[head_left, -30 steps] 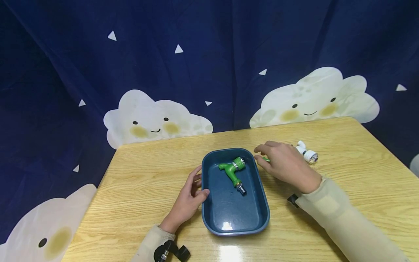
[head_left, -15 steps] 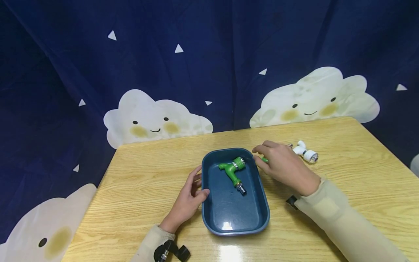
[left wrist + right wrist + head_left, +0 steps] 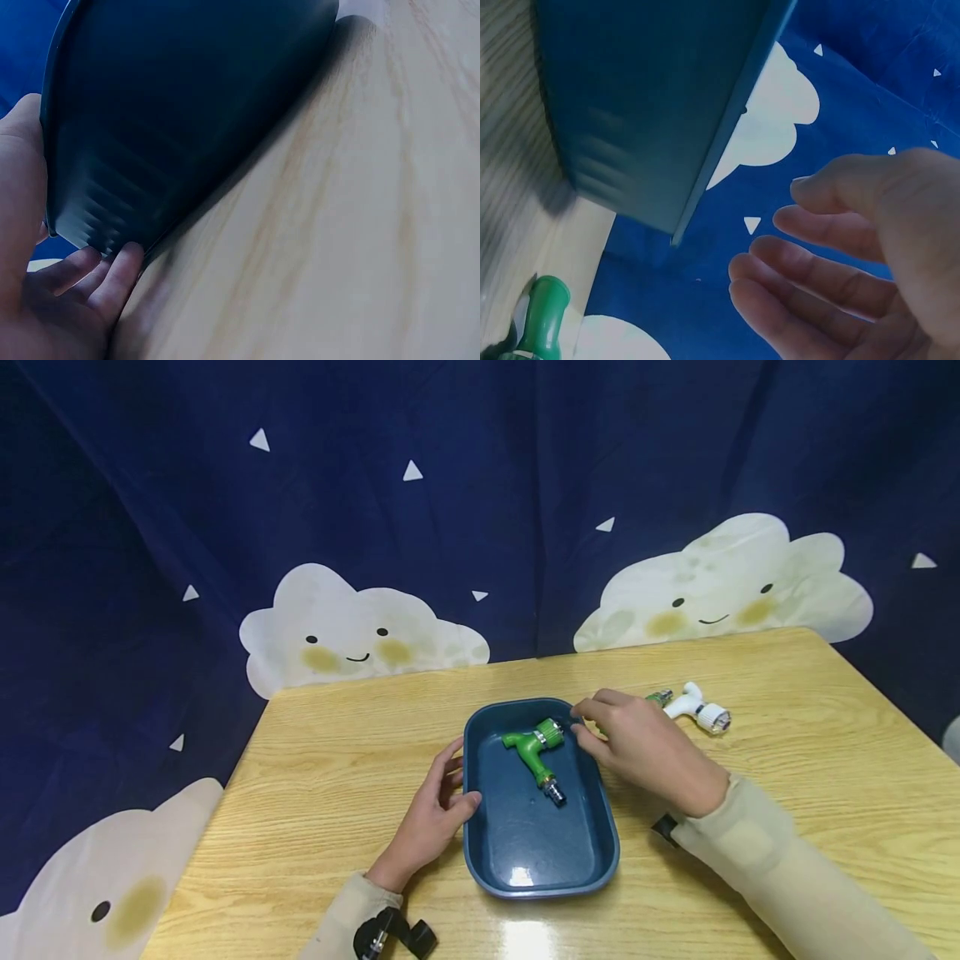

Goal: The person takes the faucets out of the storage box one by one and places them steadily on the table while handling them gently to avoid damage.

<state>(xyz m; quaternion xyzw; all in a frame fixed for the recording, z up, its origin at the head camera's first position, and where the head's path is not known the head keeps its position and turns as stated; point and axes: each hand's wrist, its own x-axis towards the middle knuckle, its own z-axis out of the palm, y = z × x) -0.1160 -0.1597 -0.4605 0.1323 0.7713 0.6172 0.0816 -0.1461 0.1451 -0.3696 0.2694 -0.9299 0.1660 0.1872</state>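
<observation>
A green plastic faucet [image 3: 532, 755] with a metal hose end lies in a dark blue tray [image 3: 480, 881]. At the tray's left side my left hand [image 3: 425, 827] holds the wall, thumb over the rim and fingers against the outside. In the left wrist view these fingers [image 3: 120, 281] touch the ridged outer wall. My right hand [image 3: 645, 743] hovers by the tray's far right corner. Its fingers are loosely bent and hold nothing in the right wrist view. Under and behind it lies another green faucet [image 3: 660, 697], mostly hidden, also partly seen in the right wrist view.
A white faucet [image 3: 697, 707] lies on the wooden table [image 3: 337, 760], right of the tray and beyond my right hand. A dark blue curtain [image 3: 510, 510] with clouds and triangles hangs at the table's back edge.
My right hand has shifted slightly left toward the tray, uncovering more of the white faucet and the end of the green one on the table. The left hand and tray stay put.
</observation>
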